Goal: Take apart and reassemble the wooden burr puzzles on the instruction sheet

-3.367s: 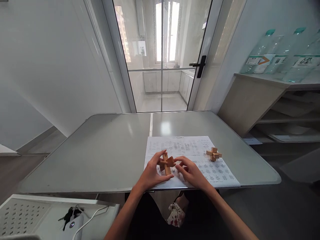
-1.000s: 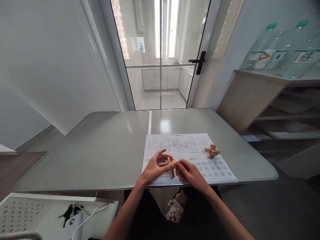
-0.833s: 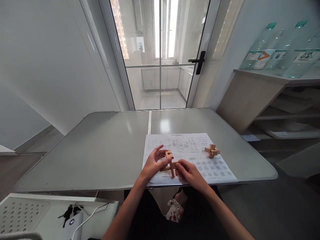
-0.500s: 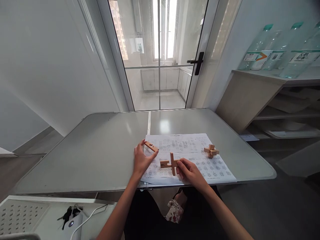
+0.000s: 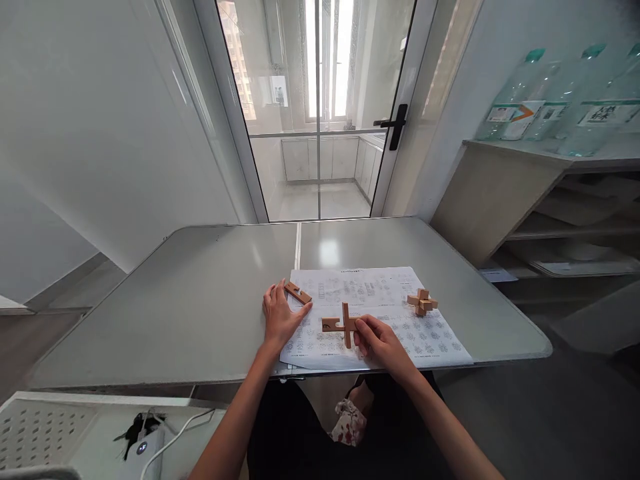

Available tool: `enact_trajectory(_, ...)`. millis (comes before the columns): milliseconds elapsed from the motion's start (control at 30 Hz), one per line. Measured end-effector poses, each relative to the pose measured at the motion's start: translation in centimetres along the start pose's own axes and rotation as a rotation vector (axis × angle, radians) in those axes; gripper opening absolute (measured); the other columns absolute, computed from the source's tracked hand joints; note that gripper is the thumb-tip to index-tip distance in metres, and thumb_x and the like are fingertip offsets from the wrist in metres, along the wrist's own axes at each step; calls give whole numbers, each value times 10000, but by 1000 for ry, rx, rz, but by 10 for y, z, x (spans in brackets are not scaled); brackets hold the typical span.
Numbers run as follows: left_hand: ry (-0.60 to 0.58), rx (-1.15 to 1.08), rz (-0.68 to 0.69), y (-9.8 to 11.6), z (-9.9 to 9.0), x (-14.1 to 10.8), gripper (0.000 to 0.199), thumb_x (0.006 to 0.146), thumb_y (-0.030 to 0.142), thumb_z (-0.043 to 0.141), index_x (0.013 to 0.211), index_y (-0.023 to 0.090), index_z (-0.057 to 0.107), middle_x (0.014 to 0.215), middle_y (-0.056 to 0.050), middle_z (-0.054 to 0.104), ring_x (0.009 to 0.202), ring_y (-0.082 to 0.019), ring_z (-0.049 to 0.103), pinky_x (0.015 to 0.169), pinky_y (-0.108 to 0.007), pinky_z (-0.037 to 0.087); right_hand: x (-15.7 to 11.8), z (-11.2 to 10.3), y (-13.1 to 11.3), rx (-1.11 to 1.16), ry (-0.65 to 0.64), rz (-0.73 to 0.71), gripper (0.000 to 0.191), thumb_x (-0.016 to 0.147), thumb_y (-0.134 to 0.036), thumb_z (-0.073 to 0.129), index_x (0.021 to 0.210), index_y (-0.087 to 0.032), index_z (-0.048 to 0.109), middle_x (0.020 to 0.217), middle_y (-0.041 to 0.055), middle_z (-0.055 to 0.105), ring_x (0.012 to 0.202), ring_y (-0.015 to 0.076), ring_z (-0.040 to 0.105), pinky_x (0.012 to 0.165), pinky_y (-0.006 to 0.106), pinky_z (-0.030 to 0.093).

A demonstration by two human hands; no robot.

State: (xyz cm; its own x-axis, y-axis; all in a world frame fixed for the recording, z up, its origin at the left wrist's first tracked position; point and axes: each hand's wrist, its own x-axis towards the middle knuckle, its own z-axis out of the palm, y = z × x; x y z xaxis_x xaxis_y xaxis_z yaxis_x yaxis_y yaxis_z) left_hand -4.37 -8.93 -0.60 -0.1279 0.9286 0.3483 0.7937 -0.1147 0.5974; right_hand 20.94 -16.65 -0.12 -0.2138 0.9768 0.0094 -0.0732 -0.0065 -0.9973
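Observation:
My left hand (image 5: 283, 319) spans a flat notched wooden puzzle piece (image 5: 298, 293), its thumb at the near end and a finger at the far end. That piece is at the left edge of a printed sheet (image 5: 390, 293). Between the thumb and fingers of my right hand (image 5: 377, 339) is a cross of two interlocked wooden puzzle pieces (image 5: 346, 325), one upright and one sideways. A dark mark shows on the sideways piece's left end, beside a notch. On the sheet's right side sits an assembled wooden burr puzzle (image 5: 423, 303), apart from both hands.
The grey table (image 5: 210, 300) has a seam running down its middle. Below its left front edge, a white shelf (image 5: 80, 427) holds keys (image 5: 134, 427) and a white device with a cable (image 5: 145, 450). Plastic bottles (image 5: 545, 100) stand on a cabinet (image 5: 510, 180) at right.
My left hand has shifted slightly left with the notched piece, which now shows more of its flat face. The wooden cross in my right hand has moved only slightly.

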Motion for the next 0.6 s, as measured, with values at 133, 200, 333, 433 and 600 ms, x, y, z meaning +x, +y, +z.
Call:
enact_trajectory(133, 47, -190, 179, 28, -18, -10, 454, 993, 409, 581, 1410, 247, 500, 1495, -107, 524, 1420, -291, 455, 1198, -494, 371, 0, 0, -1, 74, 40, 16, 512, 920, -720, 597, 809, -221, 568, 691, -17, 588, 497, 112, 442, 512, 284, 376)
enact_trajectory(200, -34, -285, 291, 46, -28, -15, 393, 1020, 390, 547, 1395, 274, 524, 1485, -93, 539, 1408, -270, 490, 1192, -473, 394, 2, -1, -1, 94, 66, 24, 530, 899, -740, 607, 801, -222, 557, 672, -23, 574, 479, 109, 424, 491, 283, 364)
enact_trajectory(333, -376, -306, 504, 76, -37, -22, 843, 800, 506, 829, 1518, 308, 433, 1551, -112, 488, 1459, -342, 438, 1224, -534, 363, 4, -1, 3, 90, 79, 34, 552, 886, -768, 592, 786, -227, 539, 650, -30, 552, 459, 111, 401, 473, 287, 356)
enact_trajectory(433, -484, -298, 596, 85, -30, -26, 1079, 694, 494, 915, 1586, 326, 332, 1571, -112, 471, 1473, -358, 415, 1229, -550, 351, 4, -2, 6, 95, 68, 39, 535, 891, -757, 596, 803, -232, 541, 635, -34, 541, 468, 120, 412, 469, 285, 352)
enact_trajectory(600, -537, -325, 553, 87, -17, -29, 1001, 726, 347, 898, 1570, 351, 362, 1512, -85, 546, 1421, -349, 482, 1193, -548, 391, 3, -3, 9, 83, 46, 23, 510, 916, -734, 580, 820, -235, 549, 627, -38, 540, 484, 129, 432, 495, 290, 375)
